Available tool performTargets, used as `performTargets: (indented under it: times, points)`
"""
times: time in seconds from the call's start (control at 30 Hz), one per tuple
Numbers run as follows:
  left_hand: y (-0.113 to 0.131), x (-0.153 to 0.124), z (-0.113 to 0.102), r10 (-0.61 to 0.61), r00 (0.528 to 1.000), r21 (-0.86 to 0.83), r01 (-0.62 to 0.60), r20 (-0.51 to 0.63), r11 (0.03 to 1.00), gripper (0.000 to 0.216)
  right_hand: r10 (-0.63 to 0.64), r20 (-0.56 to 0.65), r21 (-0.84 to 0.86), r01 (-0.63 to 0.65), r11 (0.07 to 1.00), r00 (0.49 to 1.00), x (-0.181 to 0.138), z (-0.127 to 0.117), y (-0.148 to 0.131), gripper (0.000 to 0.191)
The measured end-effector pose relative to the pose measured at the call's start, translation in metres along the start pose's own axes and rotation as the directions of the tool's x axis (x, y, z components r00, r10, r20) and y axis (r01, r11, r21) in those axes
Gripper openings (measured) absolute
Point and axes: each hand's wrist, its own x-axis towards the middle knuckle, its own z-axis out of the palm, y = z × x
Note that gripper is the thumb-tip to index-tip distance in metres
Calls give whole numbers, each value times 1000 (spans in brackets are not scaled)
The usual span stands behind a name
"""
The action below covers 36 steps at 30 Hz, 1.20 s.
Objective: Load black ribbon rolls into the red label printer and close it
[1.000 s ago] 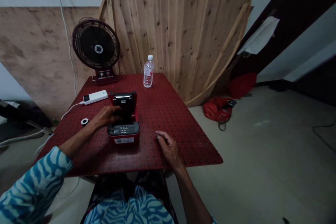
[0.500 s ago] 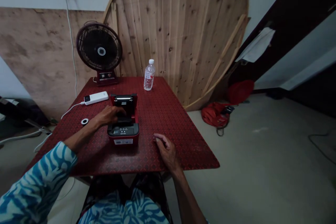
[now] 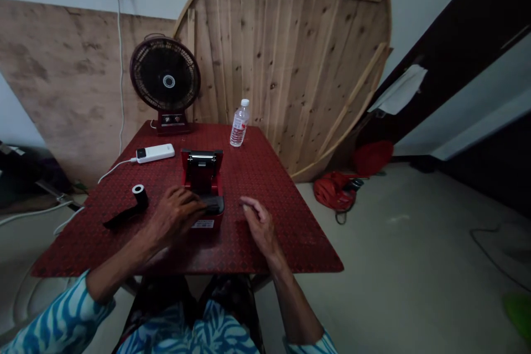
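A small red and black printer (image 3: 202,176) stands on the table with its lid raised. My left hand (image 3: 178,211) is over its front left side, fingers closed and pinched at a dark piece over the front edge that I cannot make out. Right of the printer, my right hand (image 3: 258,225) rests at the table with thumb and fingers curled together; whether anything small is in them is hidden. Left of my left hand stands a black paper roll (image 3: 141,197) with a white core, its loose black end trailing over the table.
A white power bank (image 3: 155,153) with a cable lies at the table's left side. Behind it stands a fan (image 3: 166,80), and a water bottle (image 3: 239,123) is at the back. The red-patterned table (image 3: 286,232) has its front edge by my lap. A red bag (image 3: 332,191) lies on the floor.
My left hand has moved from inside the printer toward its front edge and nearer to me. The black roll's strip now shows beside my forearm. My right hand has hardly moved; the view has shifted slightly.
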Motion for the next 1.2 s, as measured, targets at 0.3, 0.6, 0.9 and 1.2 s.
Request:
performTargets:
  times: [0.3, 0.6, 0.9, 1.2]
  points:
    - [10, -22, 3, 40, 999, 61, -39, -25, 997, 20, 117, 55, 298, -128, 946, 992, 115, 63, -23, 53]
    - [9, -27, 9, 35, 993, 20, -33, -113, 999, 18, 88, 72, 313, -106, 944, 994, 82, 54, -25, 22]
    - [-6, -25, 16, -533, 808, -592, 307, -251, 745, 25, 149, 120, 350, -182, 919, 982, 49, 54, -13, 38]
    - [-28, 6, 45, -869, 446, -968, 215, 214, -128, 62, 189, 124, 456, -225, 861, 974, 43, 62, -16, 44]
